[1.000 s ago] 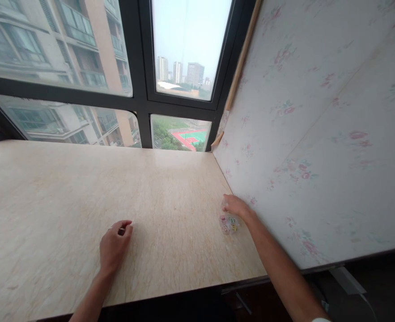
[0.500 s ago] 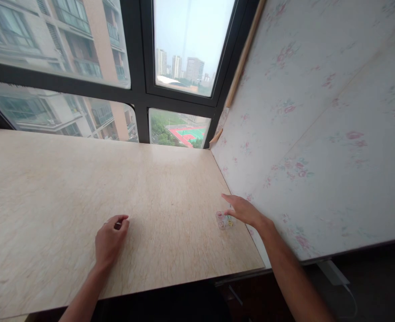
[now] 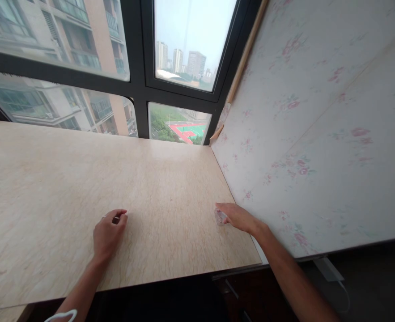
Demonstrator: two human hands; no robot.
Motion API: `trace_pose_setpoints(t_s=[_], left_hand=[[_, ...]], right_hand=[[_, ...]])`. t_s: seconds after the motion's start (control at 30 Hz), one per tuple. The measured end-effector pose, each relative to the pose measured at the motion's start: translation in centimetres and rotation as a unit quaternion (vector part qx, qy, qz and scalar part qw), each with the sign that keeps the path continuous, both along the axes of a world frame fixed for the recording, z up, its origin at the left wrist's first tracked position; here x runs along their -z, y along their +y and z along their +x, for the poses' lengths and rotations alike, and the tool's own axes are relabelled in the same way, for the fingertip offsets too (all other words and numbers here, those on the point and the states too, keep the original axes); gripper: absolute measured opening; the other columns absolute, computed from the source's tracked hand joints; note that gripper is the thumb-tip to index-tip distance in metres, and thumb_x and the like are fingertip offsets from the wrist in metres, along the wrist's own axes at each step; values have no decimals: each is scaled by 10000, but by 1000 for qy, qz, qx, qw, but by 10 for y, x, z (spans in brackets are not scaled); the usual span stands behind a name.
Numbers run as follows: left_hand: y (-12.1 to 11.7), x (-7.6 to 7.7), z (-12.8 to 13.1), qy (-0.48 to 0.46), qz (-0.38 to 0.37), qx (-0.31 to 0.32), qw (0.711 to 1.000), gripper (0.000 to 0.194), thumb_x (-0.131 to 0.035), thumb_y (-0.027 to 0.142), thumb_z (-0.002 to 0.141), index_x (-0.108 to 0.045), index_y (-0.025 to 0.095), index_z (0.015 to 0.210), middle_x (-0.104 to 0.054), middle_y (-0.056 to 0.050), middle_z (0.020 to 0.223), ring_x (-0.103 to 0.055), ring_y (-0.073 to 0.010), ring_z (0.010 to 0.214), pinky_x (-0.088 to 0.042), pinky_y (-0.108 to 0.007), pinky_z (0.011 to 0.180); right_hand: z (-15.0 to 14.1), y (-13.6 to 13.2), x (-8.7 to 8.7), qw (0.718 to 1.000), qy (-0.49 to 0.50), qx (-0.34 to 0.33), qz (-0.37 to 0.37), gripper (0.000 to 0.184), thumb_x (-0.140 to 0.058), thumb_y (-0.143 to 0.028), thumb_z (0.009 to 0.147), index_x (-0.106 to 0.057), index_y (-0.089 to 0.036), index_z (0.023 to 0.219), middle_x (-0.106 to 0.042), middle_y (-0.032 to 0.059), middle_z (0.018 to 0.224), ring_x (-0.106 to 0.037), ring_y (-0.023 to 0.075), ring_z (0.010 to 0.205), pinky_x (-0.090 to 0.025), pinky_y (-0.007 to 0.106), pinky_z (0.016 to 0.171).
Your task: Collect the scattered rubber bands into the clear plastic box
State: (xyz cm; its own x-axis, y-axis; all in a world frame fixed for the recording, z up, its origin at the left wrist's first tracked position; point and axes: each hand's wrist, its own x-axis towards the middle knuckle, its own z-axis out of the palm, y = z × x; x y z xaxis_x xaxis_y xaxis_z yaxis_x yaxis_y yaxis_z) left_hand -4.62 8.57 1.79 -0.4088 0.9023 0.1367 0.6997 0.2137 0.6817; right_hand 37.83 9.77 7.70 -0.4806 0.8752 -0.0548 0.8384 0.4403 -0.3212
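Note:
My left hand rests on the beige stone-patterned sill, its fingers curled and thumb and forefinger pressed together. A tiny pale bit seems to show at those fingertips, too small to name. Near the wall stands a small clear box with compartments. My right hand is over its right side, covering part of it. The fingers reach along the far edge and the thumb is lower, with a gap between them. Whether they press on the box is unclear, and its contents are mostly hidden.
The beige sill runs below a dark-framed window. A flower-papered wall closes off the right. Past the sill's front edge, a white object with a cable shows low at the right.
My right hand has come down and left over the clear box, hiding the coloured pieces seen earlier. My left hand keeps its pose. The view has shifted slightly; a white loop now shows at the left forearm.

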Motion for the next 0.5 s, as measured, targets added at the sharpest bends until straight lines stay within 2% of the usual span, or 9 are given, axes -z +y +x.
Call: trace_pose_setpoints(t_s=[0.5], left_hand=[[-2,-6,3,0,-1,4,1000,275,-472,358,759,-663,196,871,-693,-46,825,-636,-210,736,-470,-317,742]], right_hand=[[1,-4,-2,1000,-5,16,-25,593,-674,-63,697,-576,-194,1267,-568,106,1328,-511,255,1244,-375,430,1068]])
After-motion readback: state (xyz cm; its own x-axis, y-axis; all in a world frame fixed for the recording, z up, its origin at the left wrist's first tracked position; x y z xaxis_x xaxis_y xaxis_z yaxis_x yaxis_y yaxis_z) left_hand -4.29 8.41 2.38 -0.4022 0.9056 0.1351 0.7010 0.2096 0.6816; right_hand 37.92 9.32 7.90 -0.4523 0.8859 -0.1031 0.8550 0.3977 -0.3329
